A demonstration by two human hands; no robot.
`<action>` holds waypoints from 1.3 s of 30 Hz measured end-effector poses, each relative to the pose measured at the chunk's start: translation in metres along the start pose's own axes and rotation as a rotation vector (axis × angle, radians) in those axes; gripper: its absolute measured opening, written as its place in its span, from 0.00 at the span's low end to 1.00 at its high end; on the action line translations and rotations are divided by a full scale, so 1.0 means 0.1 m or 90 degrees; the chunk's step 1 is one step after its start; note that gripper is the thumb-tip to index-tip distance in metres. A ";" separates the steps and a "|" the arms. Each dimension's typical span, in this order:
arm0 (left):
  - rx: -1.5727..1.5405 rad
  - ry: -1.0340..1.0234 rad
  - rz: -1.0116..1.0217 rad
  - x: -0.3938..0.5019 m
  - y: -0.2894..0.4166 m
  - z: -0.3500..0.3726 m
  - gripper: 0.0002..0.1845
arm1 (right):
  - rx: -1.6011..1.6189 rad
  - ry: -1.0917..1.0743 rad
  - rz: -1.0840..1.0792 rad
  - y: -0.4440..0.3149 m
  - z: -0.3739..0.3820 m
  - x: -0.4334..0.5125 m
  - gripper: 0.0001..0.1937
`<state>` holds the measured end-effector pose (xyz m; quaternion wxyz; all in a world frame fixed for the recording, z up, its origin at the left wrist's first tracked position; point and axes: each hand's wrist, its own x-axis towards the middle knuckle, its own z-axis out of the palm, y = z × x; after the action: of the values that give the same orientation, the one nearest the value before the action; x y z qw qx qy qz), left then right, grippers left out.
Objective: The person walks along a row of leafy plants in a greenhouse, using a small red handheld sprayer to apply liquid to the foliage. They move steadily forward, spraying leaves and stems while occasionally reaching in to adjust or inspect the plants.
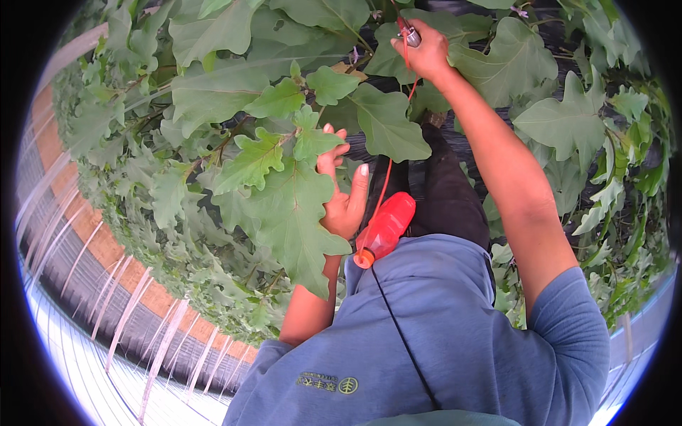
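Observation:
My right hand (429, 50), at the top of the view, grips a small tool with a red handle and a metal part (411, 35); its far end is cut off by leaves. A thin red tube (388, 175) runs from the tool down to the orange cap of a plastic bottle of red liquid (391, 215). The bottle hangs at my waist on a black cord (397, 325). My left hand (343, 205) is raised with its fingers apart, beside the lobed leaves of an eggplant stem (298, 213); leaves hide part of it, and I see nothing held in it.
Dense eggplant plants (565, 117) with a few purple flowers stand on both sides and ahead. Black plastic film (474, 160) covers the ground by my legs. At the left, pale poles and strings (128, 314) rise before a brown strip and a dark strip.

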<state>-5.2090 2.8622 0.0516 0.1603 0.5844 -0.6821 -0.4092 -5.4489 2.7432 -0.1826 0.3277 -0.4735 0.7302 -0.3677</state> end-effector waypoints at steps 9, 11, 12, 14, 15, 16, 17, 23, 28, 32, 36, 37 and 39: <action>-0.068 0.074 0.016 -0.02 -0.16 0.07 0.48 | 0.010 0.028 -0.031 0.10 -0.04 -0.12 0.24; -0.091 0.082 0.016 -0.02 -0.19 0.09 0.48 | 0.044 0.016 -0.022 0.09 -0.10 -0.25 0.23; -0.099 0.087 0.019 -0.03 -0.19 0.10 0.48 | 0.085 -0.032 0.018 0.09 -0.15 -0.33 0.23; -0.117 0.097 0.028 -0.04 -0.21 0.11 0.48 | 0.167 -0.125 0.096 0.09 -0.25 -0.49 0.21; -0.124 0.110 0.028 -0.04 -0.21 0.11 0.48 | 0.142 -0.146 0.105 0.10 -0.29 -0.59 0.21; -0.130 0.122 0.028 -0.04 -0.22 0.11 0.48 | 0.117 -0.168 0.114 0.10 -0.32 -0.69 0.22; -0.136 0.134 0.031 -0.04 -0.23 0.11 0.48 | 0.120 -0.183 0.100 0.13 -0.35 -0.78 0.22; -0.167 0.154 -0.011 -0.08 -0.27 0.13 0.50 | -0.011 -0.196 0.108 0.28 -0.01 -1.10 0.16; -0.140 0.103 0.006 -0.09 -0.23 0.12 0.47 | 0.013 -0.116 0.067 0.27 0.16 -1.18 0.15; -0.162 0.028 -0.002 -0.08 -0.08 0.16 0.44 | 0.137 0.011 0.203 0.41 0.00 -1.42 0.22; -0.210 -0.020 -0.048 -0.07 0.05 0.11 0.43 | -0.113 0.223 -0.089 0.91 -0.25 -1.32 0.27; -0.216 -0.033 -0.063 -0.08 0.07 0.09 0.43 | -0.110 0.219 -0.074 1.05 -0.35 -1.28 0.28; -0.221 -0.056 -0.051 -0.08 0.06 0.09 0.42 | -0.002 0.242 -0.033 1.25 -0.58 -1.20 0.27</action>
<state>-5.2171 2.8726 0.0523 0.2122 0.5561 -0.5840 -0.5520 -5.5127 2.9030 -0.2436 0.1736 -0.4146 0.7671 -0.4578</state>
